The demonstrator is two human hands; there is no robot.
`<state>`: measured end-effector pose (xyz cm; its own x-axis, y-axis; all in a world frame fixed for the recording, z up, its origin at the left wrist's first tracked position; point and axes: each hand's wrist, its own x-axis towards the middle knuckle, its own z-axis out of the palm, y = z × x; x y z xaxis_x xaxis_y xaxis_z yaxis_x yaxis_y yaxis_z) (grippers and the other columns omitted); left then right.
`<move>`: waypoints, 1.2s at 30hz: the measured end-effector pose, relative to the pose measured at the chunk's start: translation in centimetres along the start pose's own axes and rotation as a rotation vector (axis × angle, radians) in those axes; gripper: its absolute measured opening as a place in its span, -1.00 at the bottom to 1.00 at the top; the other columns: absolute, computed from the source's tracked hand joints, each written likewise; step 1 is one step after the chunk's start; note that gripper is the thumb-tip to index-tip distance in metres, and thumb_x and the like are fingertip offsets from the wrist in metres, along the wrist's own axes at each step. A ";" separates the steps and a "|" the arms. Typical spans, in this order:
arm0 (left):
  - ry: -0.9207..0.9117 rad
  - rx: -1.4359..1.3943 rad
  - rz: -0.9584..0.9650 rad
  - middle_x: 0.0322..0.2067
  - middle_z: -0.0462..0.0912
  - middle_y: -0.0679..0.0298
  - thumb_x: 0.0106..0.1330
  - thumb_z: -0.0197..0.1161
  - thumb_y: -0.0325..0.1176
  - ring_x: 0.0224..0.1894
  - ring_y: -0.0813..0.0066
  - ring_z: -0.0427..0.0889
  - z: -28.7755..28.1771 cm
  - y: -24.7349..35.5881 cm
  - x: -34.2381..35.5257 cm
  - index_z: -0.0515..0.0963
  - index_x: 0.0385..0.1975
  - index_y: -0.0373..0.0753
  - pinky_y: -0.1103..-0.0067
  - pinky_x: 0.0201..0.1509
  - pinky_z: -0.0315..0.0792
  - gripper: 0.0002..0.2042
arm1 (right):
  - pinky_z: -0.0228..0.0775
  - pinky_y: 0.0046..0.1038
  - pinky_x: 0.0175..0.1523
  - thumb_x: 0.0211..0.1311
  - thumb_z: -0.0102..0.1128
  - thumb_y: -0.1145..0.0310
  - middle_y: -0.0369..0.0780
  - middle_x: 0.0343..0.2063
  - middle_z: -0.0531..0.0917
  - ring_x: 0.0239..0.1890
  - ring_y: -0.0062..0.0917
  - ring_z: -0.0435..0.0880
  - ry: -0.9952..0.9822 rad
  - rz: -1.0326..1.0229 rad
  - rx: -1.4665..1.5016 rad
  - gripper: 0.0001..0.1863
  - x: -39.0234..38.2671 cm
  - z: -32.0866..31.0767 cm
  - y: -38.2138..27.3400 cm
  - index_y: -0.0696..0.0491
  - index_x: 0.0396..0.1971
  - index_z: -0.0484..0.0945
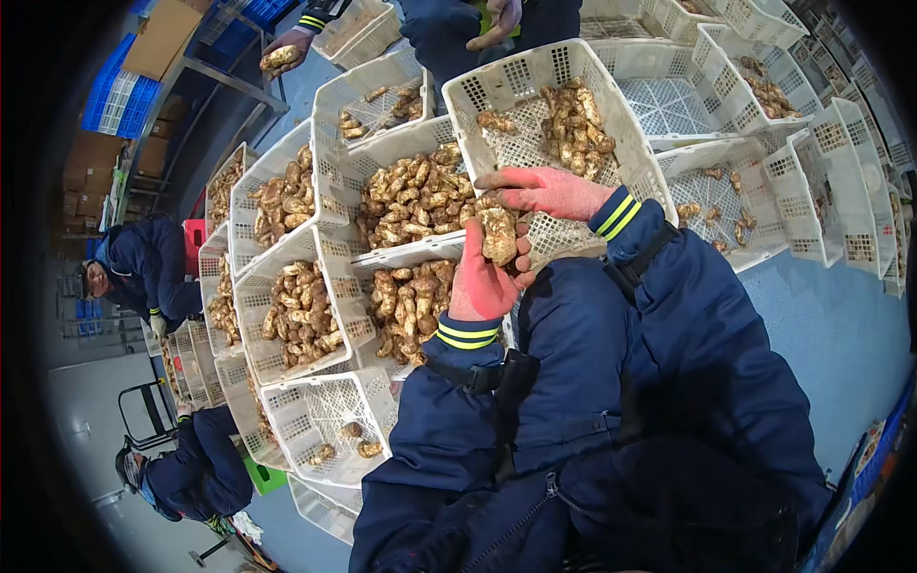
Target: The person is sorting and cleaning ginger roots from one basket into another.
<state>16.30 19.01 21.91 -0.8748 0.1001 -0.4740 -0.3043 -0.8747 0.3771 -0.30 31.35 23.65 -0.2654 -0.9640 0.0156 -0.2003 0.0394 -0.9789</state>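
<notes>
My left hand [484, 284], in a pink glove with dirty fingertips, is closed around a thick, pale-brown mushroom [499, 235]. From above, my right hand [556, 192], gloved alike, reaches over with its fingers bent at the mushroom's upper end; they seem to grip it too. Both hands are over the edge of a tilted white basket [659, 180] holding a cluster of mushrooms [576, 129]. Just left of my hands, one white crate holds a heap of mushrooms [417, 196], and a nearer one holds more mushrooms [413, 304].
More crates with mushrooms surround me, including a sparsely filled white crate [320, 415] at the lower left. Across from me a co-worker's gloved hand [289, 50] holds a mushroom. Two people sit at the left. Blue floor [802, 325] shows at the right.
</notes>
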 end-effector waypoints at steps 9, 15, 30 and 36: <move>-0.051 -0.011 0.038 -0.20 0.62 0.19 0.31 -0.14 0.29 -0.28 0.37 0.62 0.1 -0.3 0.2 0.42 0.05 -0.26 0.48 -0.23 0.54 -0.33 | 0.32 -0.60 0.01 0.35 0.02 0.24 -0.33 -0.09 0.56 -0.11 -0.69 0.45 0.035 0.121 0.461 -0.59 -0.1 0.1 0.5 0.05 0.15 0.44; -0.330 -0.272 -0.080 -0.07 0.60 0.11 0.37 -0.09 0.13 -0.11 0.26 0.62 -1.0 -0.5 0.8 0.37 0.13 -0.30 0.38 -0.05 0.53 -0.41 | 0.27 -0.61 0.11 0.32 0.01 0.32 -0.30 -0.02 0.54 -0.04 -0.69 0.46 0.025 0.105 0.437 -0.57 -0.2 0.1 0.5 0.13 0.16 0.40; 0.140 0.103 0.371 -0.13 0.57 0.26 0.41 0.03 -0.15 -0.01 0.36 0.54 -14.9 -0.5 -4.0 0.44 -0.04 -0.23 0.52 -0.01 0.48 -0.70 | 0.37 -0.35 -0.13 0.20 0.02 -0.02 -0.08 -0.27 0.60 -0.26 -0.31 0.57 0.207 0.673 -0.511 -0.48 -1.1 -1.5 8.8 0.06 -0.01 0.49; 0.297 0.104 0.512 -0.35 0.60 0.23 0.34 0.16 -0.27 -0.35 0.44 0.56 -18.0 5.7 -6.9 0.49 -0.21 -0.26 0.56 -0.21 0.52 -0.80 | 0.35 -0.31 0.06 0.21 0.03 -0.05 -0.04 -0.06 0.58 -0.02 -0.22 0.56 0.177 0.624 -0.557 -0.44 -1.0 -1.2 8.9 0.05 0.05 0.44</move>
<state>27.41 4.80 13.00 -0.7819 -0.4713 -0.4081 0.0792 -0.7244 0.6849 -2.91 32.96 15.17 -0.6153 -0.6692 -0.4167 -0.3902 0.7178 -0.5767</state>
